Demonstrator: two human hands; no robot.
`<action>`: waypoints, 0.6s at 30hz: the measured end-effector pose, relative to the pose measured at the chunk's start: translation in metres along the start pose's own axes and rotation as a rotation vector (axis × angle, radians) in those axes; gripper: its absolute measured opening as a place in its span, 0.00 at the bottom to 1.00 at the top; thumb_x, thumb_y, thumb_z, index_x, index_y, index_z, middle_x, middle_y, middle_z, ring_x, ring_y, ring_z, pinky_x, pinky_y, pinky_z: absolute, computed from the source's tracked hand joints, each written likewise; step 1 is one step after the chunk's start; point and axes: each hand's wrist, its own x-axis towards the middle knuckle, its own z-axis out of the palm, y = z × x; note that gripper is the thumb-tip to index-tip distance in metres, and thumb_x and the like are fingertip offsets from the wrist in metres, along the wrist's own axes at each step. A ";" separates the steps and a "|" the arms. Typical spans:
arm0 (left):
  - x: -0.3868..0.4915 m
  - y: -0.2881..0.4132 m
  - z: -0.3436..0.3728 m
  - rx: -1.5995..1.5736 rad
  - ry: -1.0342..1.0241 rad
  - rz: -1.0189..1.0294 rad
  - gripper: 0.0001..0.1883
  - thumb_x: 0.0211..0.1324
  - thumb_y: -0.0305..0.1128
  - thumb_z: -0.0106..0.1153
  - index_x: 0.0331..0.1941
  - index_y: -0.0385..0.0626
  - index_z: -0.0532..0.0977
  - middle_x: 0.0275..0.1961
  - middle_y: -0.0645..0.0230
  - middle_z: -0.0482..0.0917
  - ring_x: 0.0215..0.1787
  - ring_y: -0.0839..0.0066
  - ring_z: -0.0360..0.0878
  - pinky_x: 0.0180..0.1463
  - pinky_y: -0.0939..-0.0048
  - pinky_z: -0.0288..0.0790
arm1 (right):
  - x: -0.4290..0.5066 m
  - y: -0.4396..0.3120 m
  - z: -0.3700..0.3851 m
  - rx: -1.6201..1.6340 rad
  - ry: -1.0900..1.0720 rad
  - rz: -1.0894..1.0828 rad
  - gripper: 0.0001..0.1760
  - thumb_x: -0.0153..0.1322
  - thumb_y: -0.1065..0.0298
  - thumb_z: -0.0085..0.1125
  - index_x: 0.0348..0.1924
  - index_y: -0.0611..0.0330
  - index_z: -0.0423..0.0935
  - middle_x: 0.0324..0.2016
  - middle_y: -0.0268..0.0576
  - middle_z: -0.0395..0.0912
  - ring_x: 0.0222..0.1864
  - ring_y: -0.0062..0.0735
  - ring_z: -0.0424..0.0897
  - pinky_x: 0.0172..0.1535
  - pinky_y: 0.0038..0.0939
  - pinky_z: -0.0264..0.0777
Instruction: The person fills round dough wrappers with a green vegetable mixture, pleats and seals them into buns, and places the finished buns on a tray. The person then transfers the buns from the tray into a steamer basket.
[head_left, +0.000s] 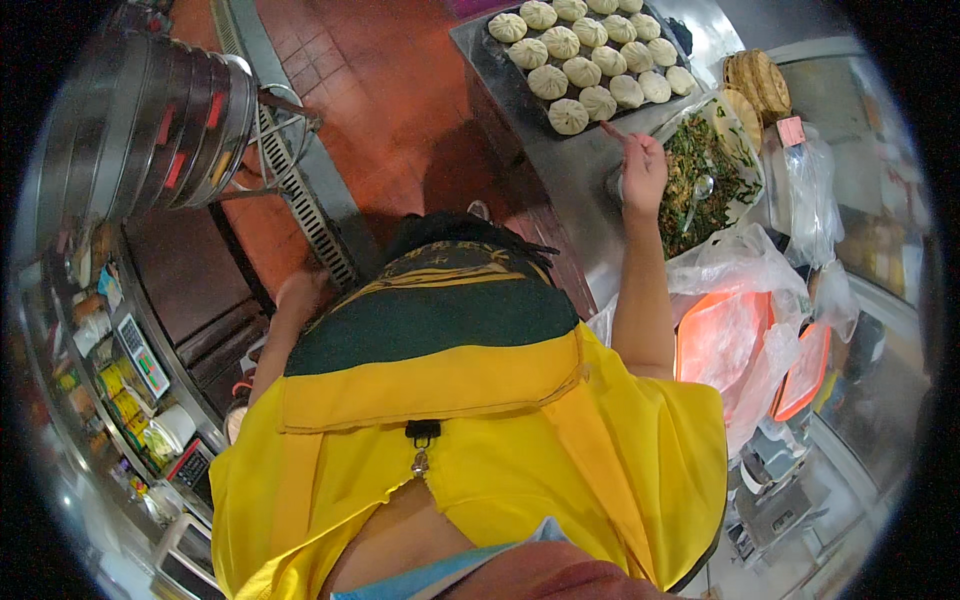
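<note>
My right hand (643, 169) is over the steel worktop, between the front edge of a dark tray (517, 86) and a clear container (756, 180) of chopped greens filling (694, 169). A thin reddish thing juts from its fingertips towards the tray; I cannot tell whether it is a finger or something held. Rows of pleated, filled buns (581, 73) stand on the tray. A shiny utensil (703, 187) lies in the filling. My left hand (300, 289) hangs low at my left side, blurred and partly dark, near the floor grating; its fingers cannot be made out.
Stacked metal steamers (180, 127) stand on a frame at upper left. A digital scale (142, 356) and packets line the left counter. Right of the filling are round woven pads (757, 82), plastic bags (814, 187) and orange-rimmed trays (724, 337) under plastic. A drain grating (300, 172) crosses the tiled floor.
</note>
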 end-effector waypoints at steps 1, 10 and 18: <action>-0.004 -0.019 0.016 -0.074 -0.061 -0.035 0.27 0.65 0.56 0.43 0.37 0.45 0.82 0.32 0.50 0.81 0.38 0.52 0.81 0.43 0.53 0.72 | 0.010 0.008 0.005 -0.096 0.009 0.026 0.13 0.72 0.62 0.55 0.38 0.64 0.75 0.31 0.36 0.78 0.31 0.20 0.73 0.38 0.22 0.69; 0.084 -0.123 -0.030 -0.547 0.027 -0.230 0.28 0.65 0.58 0.43 0.37 0.44 0.81 0.30 0.51 0.81 0.36 0.53 0.80 0.41 0.54 0.71 | 0.039 0.022 0.047 -0.553 0.120 0.122 0.15 0.67 0.58 0.59 0.34 0.63 0.78 0.26 0.47 0.82 0.30 0.35 0.82 0.36 0.34 0.74; 0.234 -0.167 -0.205 -0.567 0.240 -0.064 0.30 0.63 0.60 0.44 0.37 0.42 0.81 0.27 0.55 0.80 0.34 0.55 0.79 0.39 0.55 0.70 | 0.054 0.003 0.053 -0.455 0.331 0.298 0.16 0.68 0.58 0.58 0.36 0.64 0.78 0.28 0.45 0.83 0.32 0.29 0.82 0.38 0.28 0.73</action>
